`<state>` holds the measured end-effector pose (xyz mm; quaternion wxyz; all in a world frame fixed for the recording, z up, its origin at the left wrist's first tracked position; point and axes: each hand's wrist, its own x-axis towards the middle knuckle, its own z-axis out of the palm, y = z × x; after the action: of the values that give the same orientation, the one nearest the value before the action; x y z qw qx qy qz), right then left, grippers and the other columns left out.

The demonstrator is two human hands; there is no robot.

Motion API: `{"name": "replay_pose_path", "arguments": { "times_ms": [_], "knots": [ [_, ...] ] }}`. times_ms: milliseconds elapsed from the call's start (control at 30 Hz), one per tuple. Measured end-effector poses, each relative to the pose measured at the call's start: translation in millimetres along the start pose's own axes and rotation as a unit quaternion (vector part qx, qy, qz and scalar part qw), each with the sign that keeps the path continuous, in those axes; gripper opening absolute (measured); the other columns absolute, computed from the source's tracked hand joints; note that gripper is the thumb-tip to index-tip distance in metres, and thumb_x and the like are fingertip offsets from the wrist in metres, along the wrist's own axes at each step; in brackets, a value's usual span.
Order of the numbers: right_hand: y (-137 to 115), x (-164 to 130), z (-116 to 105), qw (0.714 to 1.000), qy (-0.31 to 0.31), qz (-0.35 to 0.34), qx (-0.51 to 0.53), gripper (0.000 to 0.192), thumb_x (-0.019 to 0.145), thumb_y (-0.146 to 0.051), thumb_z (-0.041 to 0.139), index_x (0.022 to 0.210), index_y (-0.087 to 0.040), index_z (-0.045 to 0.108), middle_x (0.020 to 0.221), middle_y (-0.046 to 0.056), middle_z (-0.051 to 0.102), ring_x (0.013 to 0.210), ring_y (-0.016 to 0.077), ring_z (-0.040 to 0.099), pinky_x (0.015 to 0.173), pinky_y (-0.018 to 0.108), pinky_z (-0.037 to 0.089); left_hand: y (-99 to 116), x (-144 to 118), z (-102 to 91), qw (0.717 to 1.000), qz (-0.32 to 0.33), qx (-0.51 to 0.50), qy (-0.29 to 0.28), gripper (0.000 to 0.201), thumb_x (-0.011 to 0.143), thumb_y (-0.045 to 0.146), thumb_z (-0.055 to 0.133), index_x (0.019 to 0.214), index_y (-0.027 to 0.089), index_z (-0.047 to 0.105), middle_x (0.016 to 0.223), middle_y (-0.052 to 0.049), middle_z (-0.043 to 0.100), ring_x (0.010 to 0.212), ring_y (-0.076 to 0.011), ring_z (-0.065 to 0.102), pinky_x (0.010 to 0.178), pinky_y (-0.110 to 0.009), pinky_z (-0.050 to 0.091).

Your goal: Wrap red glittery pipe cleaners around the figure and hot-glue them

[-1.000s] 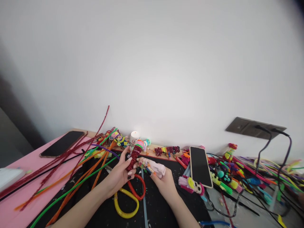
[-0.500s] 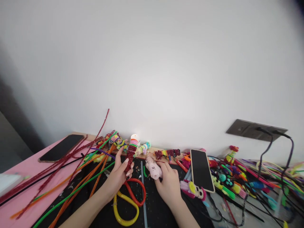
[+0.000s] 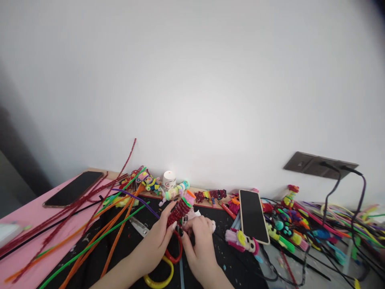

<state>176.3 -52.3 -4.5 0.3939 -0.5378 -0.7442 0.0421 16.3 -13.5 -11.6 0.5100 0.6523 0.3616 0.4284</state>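
1. Pale wall (image 3: 192, 100) behind black tabletop (image 3: 239, 261);
2. red tube (image 3: 181, 210) over it, clasped in the left hand (image 3: 155, 245);
3. right hand (image 3: 200, 247) just beside it, fingers bunched; cannot tell on what;
4. scissors (image 3: 144, 232) partly hidden below; cup (image 3: 169, 179) by the wall.

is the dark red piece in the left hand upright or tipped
Tipped: the dark red piece slants in the left hand, its orange end up toward the picture's right.
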Motion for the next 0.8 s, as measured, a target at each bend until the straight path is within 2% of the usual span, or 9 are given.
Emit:
{"name": "replay_pose_path", "arguments": {
  "times_ms": [167, 300, 400, 467, 567, 633, 700, 800],
  "knots": [
    [-1, -1, 2, 1.0, 0.023, 0.0, 0.008, 0.013, 0.087, -0.015, 0.039, 0.079, -0.021, 0.047, 0.074, 0.001, 0.054, 0.069, 0.019, 0.05, 0.066, 0.031, 0.034, 5, -2, 1.9, 0.999, -0.039, -0.007, -0.017, 0.055, 0.091, 0.036, 0.04, 0.143, 0.027, 0.023, 0.141, -0.01, 0.042, 0.131, -0.0264, 0.035, 0.11, -0.044, 0.018],
    [0, -3, 1, 0.999, 0.036, 0.0, 0.025, 0.014, 0.087, -0.016, 0.039, 0.076, -0.021, 0.045, 0.072, 0.001, 0.053, 0.068, 0.0185, 0.049, 0.065, 0.03, 0.035, 9, -3, 2.1, 0.998, -0.053, -0.016, -0.024, 0.055, 0.09, 0.038, 0.042, 0.141, 0.026, 0.026, 0.141, -0.011, 0.042, 0.132, -0.0276, 0.032, 0.11, -0.044, 0.015],
    [2, -3, 3, 0.999, 0.033, 0.009, 0.034, 0.016, 0.088, -0.015, 0.038, 0.075, -0.021, 0.045, 0.071, 0.001, 0.052, 0.067, 0.0183, 0.048, 0.065, 0.03, 0.035, 10, -3, 2.1, 0.997, -0.058, -0.041, -0.03, 0.057, 0.089, 0.04, 0.042, 0.142, 0.027, 0.022, 0.139, -0.011, 0.043, 0.128, -0.0271, 0.036, 0.108, -0.042, 0.02],
    [4, -3, 5, 0.999, 0.026, 0.015, 0.043, 0.016, 0.088, -0.015, 0.037, 0.075, -0.021, 0.045, 0.072, 0.001, 0.052, 0.068, 0.0185, 0.048, 0.065, 0.03, 0.035, 10, -3, 2.8, 0.993, -0.071, -0.085, -0.043, 0.061, 0.09, 0.043, 0.039, 0.143, 0.029, 0.014, 0.132, -0.011, 0.046, 0.118, -0.0253, 0.045, 0.102, -0.041, 0.029],
    [7, -2, 8, 0.998, 0.012, 0.033, 0.057, 0.017, 0.089, -0.015, 0.036, 0.076, -0.021, 0.044, 0.074, 0.001, 0.054, 0.069, 0.0189, 0.047, 0.065, 0.03, 0.034, 6, -2, 5.5, 0.984, -0.087, -0.149, -0.053, 0.065, 0.09, 0.045, 0.038, 0.144, 0.031, 0.003, 0.105, -0.007, 0.055, 0.084, -0.0182, 0.054, 0.082, -0.036, 0.041],
    [8, -3, 9, 0.997, 0.004, 0.046, 0.06, 0.018, 0.09, -0.015, 0.035, 0.075, -0.021, 0.043, 0.074, 0.002, 0.054, 0.069, 0.0193, 0.046, 0.064, 0.03, 0.034, 2, -2, 8.5, 0.977, -0.088, -0.186, -0.052, 0.068, 0.09, 0.045, 0.039, 0.144, 0.032, 0.0, 0.085, -0.002, 0.055, 0.065, -0.0133, 0.047, 0.068, -0.031, 0.039],
    [9, -3, 10, 0.997, 0.0, 0.056, 0.061, 0.019, 0.09, -0.016, 0.035, 0.074, -0.021, 0.042, 0.074, 0.002, 0.053, 0.069, 0.0198, 0.046, 0.064, 0.03, 0.034, -1, -1, 12.3, 0.964, -0.086, -0.247, -0.049, 0.067, 0.09, 0.044, 0.04, 0.143, 0.035, -0.002, 0.074, 0.002, 0.051, 0.056, -0.0102, 0.039, 0.06, -0.027, 0.034],
    [9, -3, 10, 0.996, -0.009, 0.066, 0.065, 0.02, 0.091, -0.016, 0.034, 0.074, -0.021, 0.042, 0.074, 0.002, 0.053, 0.07, 0.0203, 0.046, 0.064, 0.031, 0.034, 0, 0, 17.3, 0.932, -0.106, -0.34, -0.067, 0.066, 0.091, 0.041, 0.04, 0.141, 0.042, -0.004, 0.073, 0.003, 0.052, 0.052, -0.0075, 0.033, 0.055, -0.025, 0.027]
  ]
}}
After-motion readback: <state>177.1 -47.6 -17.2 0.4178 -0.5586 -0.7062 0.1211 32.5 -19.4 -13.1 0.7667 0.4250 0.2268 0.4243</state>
